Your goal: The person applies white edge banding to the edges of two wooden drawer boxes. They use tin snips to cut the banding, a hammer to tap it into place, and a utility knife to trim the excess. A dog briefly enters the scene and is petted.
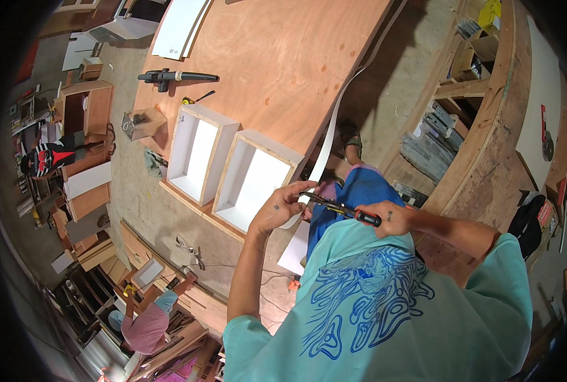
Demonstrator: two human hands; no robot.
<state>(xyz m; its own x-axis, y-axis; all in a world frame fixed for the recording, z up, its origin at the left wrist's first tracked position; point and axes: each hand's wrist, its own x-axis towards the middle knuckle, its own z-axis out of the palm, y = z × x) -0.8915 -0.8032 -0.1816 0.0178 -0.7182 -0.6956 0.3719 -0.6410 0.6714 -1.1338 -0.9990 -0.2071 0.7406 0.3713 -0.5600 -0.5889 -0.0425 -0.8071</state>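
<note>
My right hand [390, 219] is closed round the red-and-black handle of a pair of hand snips [344, 207]. The dark head of the tool points left, up to the fingers of my left hand [277, 210]. My left hand pinches the end of a long white edging strip [327, 145] beside the tool's jaws. From there the strip runs away along the right side of the wooden table [277, 57]. Whether the jaws touch the strip is too small to tell. Close to my left hand stand two white open drawer boxes, the near one [251, 181] and the farther one [197, 153].
On the table lie a black power tool [178, 77], a tape measure [188, 100] and white panels [180, 28]. A clear bin [144, 123] stands at its left edge. Wooden shelving [468, 95] is at the right. Two people work at the left, one in a pink shirt [144, 328].
</note>
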